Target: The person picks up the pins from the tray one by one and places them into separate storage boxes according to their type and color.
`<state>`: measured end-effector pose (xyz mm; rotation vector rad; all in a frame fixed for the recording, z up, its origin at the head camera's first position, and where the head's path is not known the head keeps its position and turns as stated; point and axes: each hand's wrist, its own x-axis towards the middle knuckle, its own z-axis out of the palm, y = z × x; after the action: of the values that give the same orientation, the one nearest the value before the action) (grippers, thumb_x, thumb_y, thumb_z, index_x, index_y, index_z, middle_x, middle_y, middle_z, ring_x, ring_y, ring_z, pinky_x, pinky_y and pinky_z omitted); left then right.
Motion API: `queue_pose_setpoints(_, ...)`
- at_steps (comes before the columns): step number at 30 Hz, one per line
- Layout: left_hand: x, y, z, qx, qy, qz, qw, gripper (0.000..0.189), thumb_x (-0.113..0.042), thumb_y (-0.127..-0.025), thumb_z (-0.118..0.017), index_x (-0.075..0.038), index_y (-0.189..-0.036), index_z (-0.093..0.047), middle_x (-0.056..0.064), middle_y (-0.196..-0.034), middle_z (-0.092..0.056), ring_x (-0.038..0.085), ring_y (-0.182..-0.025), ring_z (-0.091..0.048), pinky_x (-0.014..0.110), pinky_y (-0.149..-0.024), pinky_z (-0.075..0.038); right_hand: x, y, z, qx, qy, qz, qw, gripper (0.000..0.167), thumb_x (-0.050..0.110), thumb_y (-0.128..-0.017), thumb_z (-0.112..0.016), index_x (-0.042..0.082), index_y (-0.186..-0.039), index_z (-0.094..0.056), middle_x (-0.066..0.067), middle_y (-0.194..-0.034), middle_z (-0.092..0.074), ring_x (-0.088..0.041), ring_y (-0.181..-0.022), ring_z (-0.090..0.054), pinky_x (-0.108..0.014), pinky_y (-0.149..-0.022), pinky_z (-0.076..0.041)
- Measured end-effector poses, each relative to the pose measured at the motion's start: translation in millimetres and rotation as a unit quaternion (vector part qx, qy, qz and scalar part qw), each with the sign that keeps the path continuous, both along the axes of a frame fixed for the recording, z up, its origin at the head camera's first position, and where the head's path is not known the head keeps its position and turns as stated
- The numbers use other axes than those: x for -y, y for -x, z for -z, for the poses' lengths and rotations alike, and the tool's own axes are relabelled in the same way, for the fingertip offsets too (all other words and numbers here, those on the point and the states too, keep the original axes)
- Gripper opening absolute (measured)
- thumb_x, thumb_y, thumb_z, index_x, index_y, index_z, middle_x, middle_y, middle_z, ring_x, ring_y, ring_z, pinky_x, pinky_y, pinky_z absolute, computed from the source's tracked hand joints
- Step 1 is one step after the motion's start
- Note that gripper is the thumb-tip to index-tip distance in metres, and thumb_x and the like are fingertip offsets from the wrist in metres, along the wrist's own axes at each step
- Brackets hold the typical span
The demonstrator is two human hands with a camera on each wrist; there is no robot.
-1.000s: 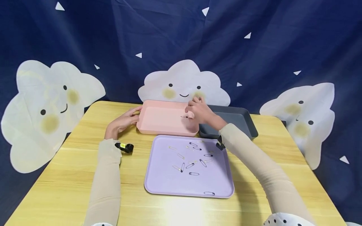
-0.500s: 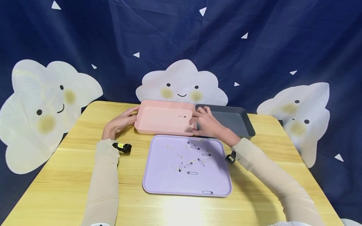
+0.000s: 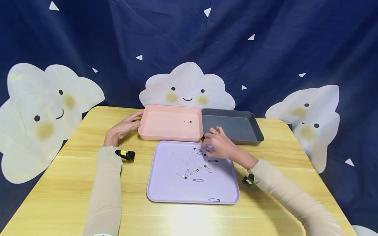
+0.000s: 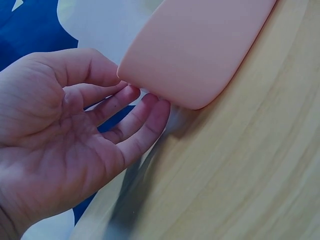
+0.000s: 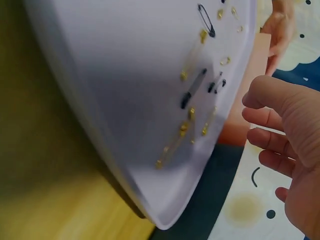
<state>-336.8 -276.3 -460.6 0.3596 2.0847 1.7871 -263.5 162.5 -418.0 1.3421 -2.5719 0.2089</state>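
My left hand (image 3: 121, 128) touches the left end of a pink tray (image 3: 169, 136), fingertips against its outer wall. In the left wrist view, the loosely bent fingers meet the tray's wall (image 4: 185, 55). One black safety pin (image 3: 187, 121) lies inside the pink tray. My right hand (image 3: 220, 144) is over the back right of a lilac tray (image 3: 177, 190), its fingers loosely bent. Seen from the right wrist, those fingers are apart and hold nothing. Several black safety pins (image 3: 198, 180) and gold safety pins (image 3: 184, 162) lie scattered on the lilac tray, some behind the right hand.
A dark grey tray (image 3: 233, 123) stands beside the pink one, at its right. All the trays rest on a wooden table (image 3: 73, 183). Behind the table's far edge hangs a dark blue curtain (image 3: 165, 29) with white clouds.
My right hand has moved from above the pink tray, toward me and right, to the lilac tray. The black safety pin now lies released in the pink tray. The left hand stays on that tray.
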Motion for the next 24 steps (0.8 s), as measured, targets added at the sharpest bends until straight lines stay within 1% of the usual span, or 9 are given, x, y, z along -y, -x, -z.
queue_pose_setpoints(4,2.4,-1.6,1.9,-0.001,0.0,-0.001,1.0,0.068,-0.002,-0.105,-0.044,-0.008,-0.164,-0.012,0.015,-0.17,-0.012,0.028,-0.138,-0.038,0.017,-0.093,-0.047,1,-4.7,7.0,0.006,-0.002,-0.001,1.0,0.012,0.017,-0.076,-0.079,0.019,-0.076,-0.067,0.003,-0.082,-0.057,-0.021,-0.089,-0.044,-0.054,-0.091,-0.032)
queue_pose_setpoints(10,4.2,-0.7,3.8,0.0,-0.002,-0.006,1.0,0.068,-0.002,-0.105,-0.045,-0.008,-0.164,-0.011,0.015,-0.17,-0.011,0.026,-0.136,-0.04,0.015,-0.092,-0.047,4,-6.5,15.3,0.009,-0.014,-0.002,0.9999,0.016,0.018,-0.077,-0.08,0.019,-0.073,-0.064,0.004,-0.079,-0.054,-0.021,-0.089,-0.044,-0.054,-0.091,-0.032)
queue_pose_setpoints(15,3.7,0.6,3.1,-0.003,-0.003,-0.001,1.0,0.07,-0.002,-0.105,-0.046,-0.008,-0.164,-0.01,0.015,-0.171,-0.011,0.029,-0.141,-0.036,0.015,-0.092,-0.047,6,-6.3,17.5,0.014,-0.014,-0.001,0.9998,0.016,0.018,-0.077,-0.08,0.018,-0.073,-0.064,0.004,-0.078,-0.055,-0.021,-0.087,-0.044,-0.053,-0.091,-0.031)
queue_pose_setpoints(20,2.3,1.4,1.7,0.0,-0.005,0.0,1.0,0.07,-0.001,-0.104,-0.046,-0.008,-0.164,-0.01,0.015,-0.171,-0.008,0.031,-0.145,-0.031,0.013,-0.093,-0.045,8,-5.1,18.5,0.017,-0.026,0.004,0.9995,0.017,0.018,-0.076,-0.08,0.018,-0.071,-0.064,0.003,-0.078,-0.056,-0.02,-0.085,-0.042,-0.05,-0.09,-0.03)
queue_pose_setpoints(24,1.6,0.5,0.6,0.004,-0.007,-0.002,1.0,0.07,-0.001,-0.104,-0.047,-0.007,-0.164,-0.011,0.014,-0.171,-0.008,0.03,-0.144,-0.031,0.014,-0.094,-0.044,10,-4.8,19.0,0.021,-0.034,0.008,0.9992,0.017,0.016,-0.074,-0.08,0.018,-0.069,-0.064,0.005,-0.076,-0.056,-0.019,-0.083,-0.04,-0.047,-0.088,-0.029)
